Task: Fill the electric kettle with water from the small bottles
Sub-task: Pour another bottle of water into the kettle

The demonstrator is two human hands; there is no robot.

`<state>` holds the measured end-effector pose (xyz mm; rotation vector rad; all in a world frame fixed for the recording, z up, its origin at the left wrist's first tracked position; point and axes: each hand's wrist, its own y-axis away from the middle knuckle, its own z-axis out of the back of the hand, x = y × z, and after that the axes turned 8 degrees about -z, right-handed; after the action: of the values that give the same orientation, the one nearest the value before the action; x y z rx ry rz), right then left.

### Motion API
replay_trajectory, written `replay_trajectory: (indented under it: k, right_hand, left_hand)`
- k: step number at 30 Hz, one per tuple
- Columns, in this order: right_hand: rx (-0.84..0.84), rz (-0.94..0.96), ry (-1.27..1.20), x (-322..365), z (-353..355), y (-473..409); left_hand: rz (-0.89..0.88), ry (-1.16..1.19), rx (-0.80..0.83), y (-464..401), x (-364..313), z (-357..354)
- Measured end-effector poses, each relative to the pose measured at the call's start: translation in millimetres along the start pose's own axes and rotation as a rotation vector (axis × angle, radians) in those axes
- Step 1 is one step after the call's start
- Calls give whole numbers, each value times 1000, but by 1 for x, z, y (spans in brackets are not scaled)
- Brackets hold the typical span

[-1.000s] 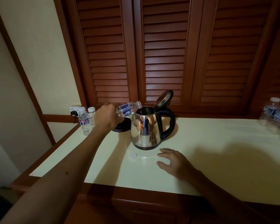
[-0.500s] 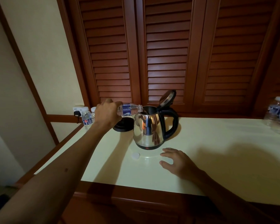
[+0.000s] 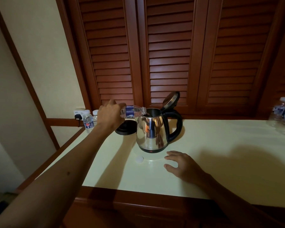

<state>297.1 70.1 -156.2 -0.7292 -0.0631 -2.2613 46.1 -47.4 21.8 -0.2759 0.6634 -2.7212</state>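
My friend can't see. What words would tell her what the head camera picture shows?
A person's left hand tips a small water bottle sideways over an open steel kettle on a pale table. The right hand rests open beside a white cap; more bottles stand at the back.

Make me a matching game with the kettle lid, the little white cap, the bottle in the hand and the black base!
Things:
1. kettle lid
2. white cap
3. bottle in the left hand
4. black base

States:
A. lying flat on the table, in front of the kettle
B. tipped sideways, mouth at the kettle's opening
C. flipped up, open
D. standing bare to the left of the kettle

Pairs: 1-C, 2-A, 3-B, 4-D
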Motion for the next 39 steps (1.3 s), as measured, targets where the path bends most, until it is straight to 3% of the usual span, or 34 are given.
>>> replay_trajectory:
  k: [39]
  right_hand:
    - [-48, 13, 24, 6, 0, 5]
  left_hand:
    - [-141, -217, 45, -25, 2, 14]
